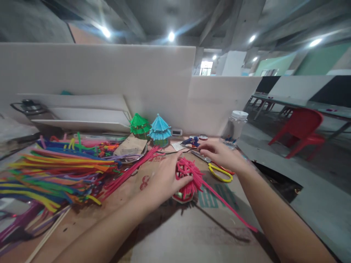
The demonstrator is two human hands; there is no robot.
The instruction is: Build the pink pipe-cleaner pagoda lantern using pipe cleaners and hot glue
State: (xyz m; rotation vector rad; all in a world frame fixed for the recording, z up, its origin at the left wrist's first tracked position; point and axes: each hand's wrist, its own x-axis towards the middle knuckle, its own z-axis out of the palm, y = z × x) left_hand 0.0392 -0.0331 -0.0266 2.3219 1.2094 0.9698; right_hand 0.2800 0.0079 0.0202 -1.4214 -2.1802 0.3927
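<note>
My left hand [170, 175] is closed around a small pink pipe-cleaner pavilion [189, 177], with its thumb across the front. The pavilion has a fringed, layered look and an octagonal base rim. A long pink pipe cleaner [230, 206] trails from it toward the lower right. My right hand [215, 153] is stretched over the table just behind, its fingers loosely bent and apart with nothing visible in them. Close to those fingertips lies a blue glue gun [191, 141]. Scissors with yellow handles [221, 173] rest beneath the right hand, their blades partly covered.
Bundles of coloured pipe cleaners [63, 171] cover the left side, with loose pink ones [128, 173] beside them. Green [139, 124] and blue [159, 128] pipe-cleaner pavilions stand at the back. A clear jar with a white lid [237, 126] is at the back right, near the table's edge.
</note>
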